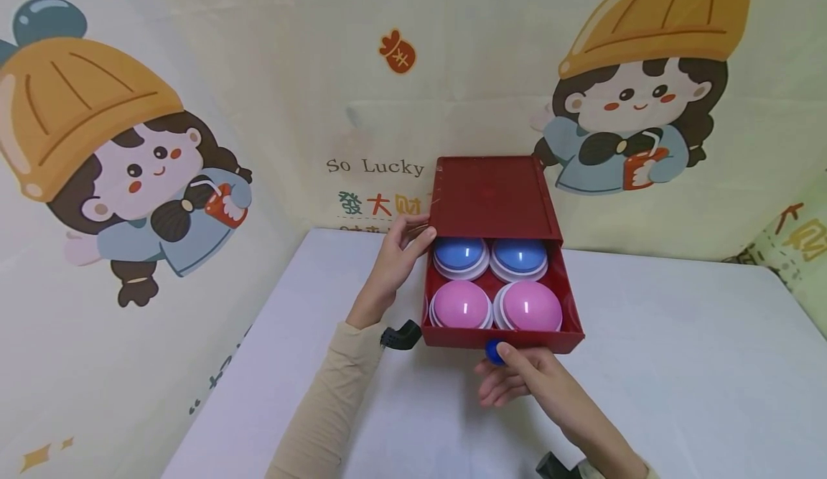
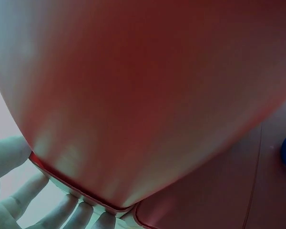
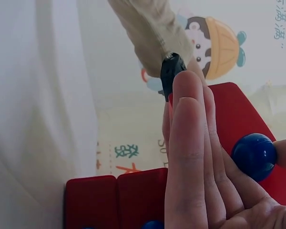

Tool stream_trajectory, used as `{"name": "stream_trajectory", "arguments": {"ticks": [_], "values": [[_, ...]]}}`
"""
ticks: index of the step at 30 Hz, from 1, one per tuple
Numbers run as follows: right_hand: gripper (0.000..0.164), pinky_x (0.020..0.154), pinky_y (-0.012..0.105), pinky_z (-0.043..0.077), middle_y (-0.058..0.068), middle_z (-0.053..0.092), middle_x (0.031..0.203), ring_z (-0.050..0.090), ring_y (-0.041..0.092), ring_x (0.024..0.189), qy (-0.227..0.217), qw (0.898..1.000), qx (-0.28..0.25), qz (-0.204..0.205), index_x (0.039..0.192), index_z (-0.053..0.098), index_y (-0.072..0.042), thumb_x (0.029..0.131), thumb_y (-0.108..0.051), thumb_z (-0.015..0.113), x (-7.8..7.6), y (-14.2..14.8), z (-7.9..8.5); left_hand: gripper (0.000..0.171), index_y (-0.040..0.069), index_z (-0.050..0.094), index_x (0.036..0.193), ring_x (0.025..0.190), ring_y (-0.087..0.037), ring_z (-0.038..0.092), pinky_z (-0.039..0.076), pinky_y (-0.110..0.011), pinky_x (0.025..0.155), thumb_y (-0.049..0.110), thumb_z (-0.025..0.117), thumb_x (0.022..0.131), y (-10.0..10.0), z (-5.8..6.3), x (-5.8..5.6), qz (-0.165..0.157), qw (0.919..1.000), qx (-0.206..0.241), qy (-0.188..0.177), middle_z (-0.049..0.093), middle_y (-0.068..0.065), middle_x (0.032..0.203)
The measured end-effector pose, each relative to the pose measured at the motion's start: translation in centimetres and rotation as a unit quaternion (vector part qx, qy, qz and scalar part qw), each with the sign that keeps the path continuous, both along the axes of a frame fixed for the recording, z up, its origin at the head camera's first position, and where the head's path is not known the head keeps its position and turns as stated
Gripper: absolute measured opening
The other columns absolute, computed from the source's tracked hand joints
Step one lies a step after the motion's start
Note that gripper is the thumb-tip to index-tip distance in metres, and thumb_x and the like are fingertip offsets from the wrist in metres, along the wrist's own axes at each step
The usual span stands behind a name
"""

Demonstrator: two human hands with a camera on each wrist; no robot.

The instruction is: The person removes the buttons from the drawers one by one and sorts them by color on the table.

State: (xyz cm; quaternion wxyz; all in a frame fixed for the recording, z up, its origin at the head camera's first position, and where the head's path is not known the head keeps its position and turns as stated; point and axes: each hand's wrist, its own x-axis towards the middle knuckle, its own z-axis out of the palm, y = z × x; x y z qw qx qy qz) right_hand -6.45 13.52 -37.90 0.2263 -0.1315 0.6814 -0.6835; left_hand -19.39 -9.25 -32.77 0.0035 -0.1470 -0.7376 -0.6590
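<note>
A red cabinet [image 1: 497, 195] stands on the table with its top drawer [image 1: 446, 337] pulled out towards me. In the drawer lie two pink domes [image 1: 460, 305] at the front and two blue domes [image 1: 520, 256] behind, all on white bases. My left hand [image 1: 394, 263] grips the cabinet's left edge, thumb at the front; its fingers [image 2: 69, 210] show along the red rim in the left wrist view. With thumb and index finger my right hand [image 1: 539, 378] pinches the round blue drawer knob [image 3: 254, 156]. The other right fingers extend below the drawer.
More red drawer fronts [image 3: 90, 200] with blue knobs show in the right wrist view. The white table [image 1: 672, 364] stretches to both sides. A printed cloth [image 1: 310, 55] hangs close behind the cabinet. A black wrist device [image 1: 402, 335] sits beside the drawer's left corner.
</note>
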Motion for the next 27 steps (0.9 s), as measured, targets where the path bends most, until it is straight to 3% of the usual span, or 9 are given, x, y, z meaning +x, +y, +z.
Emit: {"name": "stream_trajectory", "arguments": {"ticks": [22, 27], "values": [[0.045, 0.071, 0.04, 0.055, 0.021, 0.067, 0.09, 0.067, 0.034, 0.078, -0.022, 1.0, 0.007, 0.003, 0.108, 0.06, 0.005, 0.101, -0.03, 0.033, 0.4, 0.08, -0.14, 0.041, 0.006, 0.046, 0.126, 0.122, -0.019, 0.044, 0.043, -0.032, 0.096, 0.023, 0.058, 0.091, -0.18, -0.79, -0.59, -0.003, 0.9998, 0.02, 0.007, 0.048, -0.008, 0.128], [0.045, 0.071, 0.039, 0.055, 0.019, 0.068, 0.089, 0.067, 0.034, 0.078, -0.02, 1.0, 0.005, 0.005, 0.108, 0.06, 0.005, 0.101, -0.029, 0.032, 0.5, 0.2, -0.35, 0.041, 0.003, 0.045, 0.127, 0.122, -0.021, 0.044, 0.043, -0.033, 0.095, 0.021, 0.057, 0.092, -0.01, -0.14, -0.03, 0.0, 0.9998, 0.015, 0.011, 0.048, -0.01, 0.128]]}}
